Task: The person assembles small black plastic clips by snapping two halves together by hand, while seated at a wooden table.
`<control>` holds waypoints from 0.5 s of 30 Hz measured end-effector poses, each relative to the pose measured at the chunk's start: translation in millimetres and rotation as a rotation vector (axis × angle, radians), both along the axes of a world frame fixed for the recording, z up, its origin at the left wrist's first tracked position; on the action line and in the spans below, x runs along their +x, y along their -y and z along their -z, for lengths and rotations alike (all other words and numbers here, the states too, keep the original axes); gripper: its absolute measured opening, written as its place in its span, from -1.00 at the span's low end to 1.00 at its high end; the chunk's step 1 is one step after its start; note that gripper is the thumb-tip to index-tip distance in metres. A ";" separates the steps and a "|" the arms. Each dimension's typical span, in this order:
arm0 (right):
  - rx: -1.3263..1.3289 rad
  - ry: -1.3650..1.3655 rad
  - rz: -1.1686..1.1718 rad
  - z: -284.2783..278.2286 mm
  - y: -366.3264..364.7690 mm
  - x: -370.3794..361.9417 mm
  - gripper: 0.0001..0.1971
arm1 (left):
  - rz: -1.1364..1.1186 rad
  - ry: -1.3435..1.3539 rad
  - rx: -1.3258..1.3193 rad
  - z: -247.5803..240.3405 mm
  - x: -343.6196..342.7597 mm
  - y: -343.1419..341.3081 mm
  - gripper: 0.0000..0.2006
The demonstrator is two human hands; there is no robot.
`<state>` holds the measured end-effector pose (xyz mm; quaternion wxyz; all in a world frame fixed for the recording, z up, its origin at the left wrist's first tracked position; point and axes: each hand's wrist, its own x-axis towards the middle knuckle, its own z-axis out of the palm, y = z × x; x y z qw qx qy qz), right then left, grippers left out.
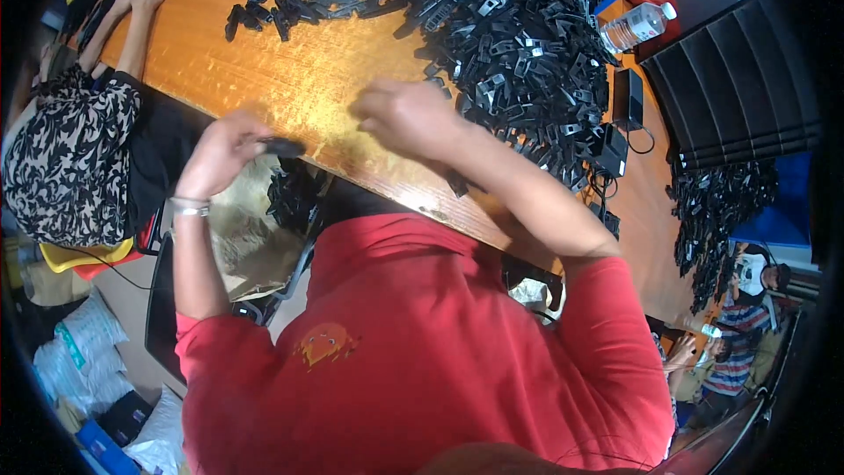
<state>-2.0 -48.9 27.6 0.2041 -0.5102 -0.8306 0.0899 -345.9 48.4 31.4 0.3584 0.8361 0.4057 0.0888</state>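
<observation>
My left hand [221, 157] is at the table's near edge, its thumb and fingers pinched on a small black plastic clip [283, 147]. The clip is blurred and sticks out to the right, over an open sack. Above the wooden table [290, 70], my right hand [409, 116] hovers with its fingers bent, just left of a big heap of black plastic clips [519, 53]. Motion smears those fingertips, so whether anything is between them cannot be made out.
Below the left hand hangs a light sack [246, 220] with black clips near its mouth. A plastic bottle [637, 28], small black boxes [610, 151] and a black ribbed panel [738, 79] stand to the right. At the left sits a person in a patterned top [75, 158].
</observation>
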 end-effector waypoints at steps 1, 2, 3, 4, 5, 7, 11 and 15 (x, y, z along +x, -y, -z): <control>0.033 -0.006 0.056 -7.4 7.2 16.0 -0.78 | 0.005 0.008 -0.020 -4.9 -16.5 -1.9 -0.75; 0.064 -0.046 0.099 -13.7 10.7 36.1 -0.75 | -0.018 0.022 0.016 -6.7 -21.0 -7.7 -0.72; -0.008 0.038 0.174 -23.3 15.3 48.4 -0.71 | -0.025 0.022 0.021 -7.4 -10.1 -13.7 -0.72; -0.012 0.045 0.163 -19.7 19.0 59.4 -0.69 | -0.078 0.103 0.090 -7.0 16.4 -20.2 -0.72; -0.016 0.049 0.152 -13.2 20.4 65.1 -0.67 | -0.130 0.181 0.158 -8.5 45.2 -26.4 -0.72; -0.026 0.089 0.161 -6.1 19.5 63.8 -0.76 | -0.103 0.223 0.328 -4.4 105.8 -37.5 -0.67; -0.086 0.183 0.198 -5.9 11.6 63.3 -0.70 | -0.107 0.234 0.657 26.1 190.6 -72.5 -0.63; -0.070 0.153 0.194 -0.1 7.0 67.4 -0.78 | -0.110 0.108 0.747 43.9 223.9 -94.5 -0.63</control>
